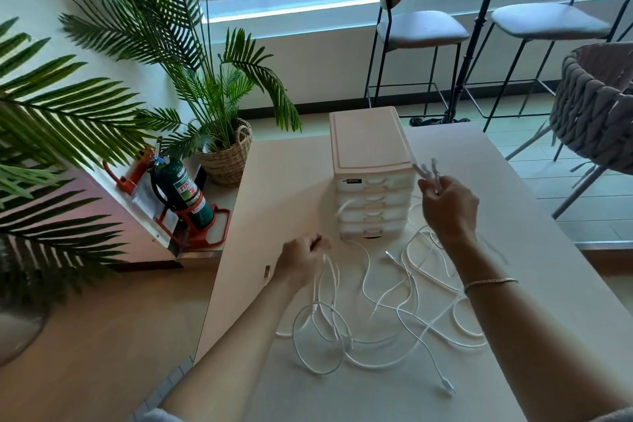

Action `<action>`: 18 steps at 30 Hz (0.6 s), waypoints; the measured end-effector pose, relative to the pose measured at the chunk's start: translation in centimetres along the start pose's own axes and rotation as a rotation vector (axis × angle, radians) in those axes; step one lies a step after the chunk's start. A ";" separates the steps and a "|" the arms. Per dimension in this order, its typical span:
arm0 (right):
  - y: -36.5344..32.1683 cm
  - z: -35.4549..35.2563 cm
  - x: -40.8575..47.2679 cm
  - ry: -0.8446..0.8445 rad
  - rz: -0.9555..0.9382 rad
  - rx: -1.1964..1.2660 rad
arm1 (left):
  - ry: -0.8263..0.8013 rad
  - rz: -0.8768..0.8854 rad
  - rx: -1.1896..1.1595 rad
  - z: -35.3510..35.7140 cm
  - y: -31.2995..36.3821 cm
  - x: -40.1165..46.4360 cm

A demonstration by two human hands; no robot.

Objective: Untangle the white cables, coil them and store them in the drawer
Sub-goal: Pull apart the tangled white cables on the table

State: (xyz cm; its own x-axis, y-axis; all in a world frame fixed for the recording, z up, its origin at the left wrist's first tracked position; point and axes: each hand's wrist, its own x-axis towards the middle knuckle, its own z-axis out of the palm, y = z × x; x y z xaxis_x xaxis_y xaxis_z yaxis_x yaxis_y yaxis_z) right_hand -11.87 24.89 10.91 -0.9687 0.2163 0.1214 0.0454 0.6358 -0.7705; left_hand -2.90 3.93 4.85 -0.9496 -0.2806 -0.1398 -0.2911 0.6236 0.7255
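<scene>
Cables [387, 315] tangled, spread loose on table [513, 370] before closed drawer unit [371, 178]. My left hand [301, 260] pinches strands near unit; my right hand [448, 205] grips raised plug ends. Untangling barely begun; coiling, storing remain.

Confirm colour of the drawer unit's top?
Pale pink top over translucent white drawers; seen in the head view.
</scene>
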 end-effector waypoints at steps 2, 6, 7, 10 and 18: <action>-0.9 0.9 -1.3 -0.104 -0.088 -0.001 | -0.137 0.077 0.053 0.9 1.3 -0.5; -1.6 3.3 -4.1 -0.469 -0.222 -0.090 | -0.348 0.117 0.036 2.9 2.4 -1.7; -1.3 4.2 -4.5 -0.561 -0.238 -0.147 | -0.363 0.098 -0.003 3.3 2.4 -1.9; 0.3 5.9 -5.5 -0.729 -0.217 -0.344 | -0.353 0.112 0.007 3.6 2.1 -2.3; 2.3 4.6 -4.9 -0.775 -0.083 -0.559 | -0.293 0.048 0.035 3.2 -0.9 -2.9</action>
State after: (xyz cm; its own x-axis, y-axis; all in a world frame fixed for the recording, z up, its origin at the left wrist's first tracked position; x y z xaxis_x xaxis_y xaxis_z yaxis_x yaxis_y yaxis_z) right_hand -8.09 21.89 5.64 -0.8572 -0.2681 -0.4397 -0.1153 0.9320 -0.3436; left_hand -0.28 6.49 2.48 -0.9540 -0.0305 -0.2983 -0.2439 0.6576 0.7128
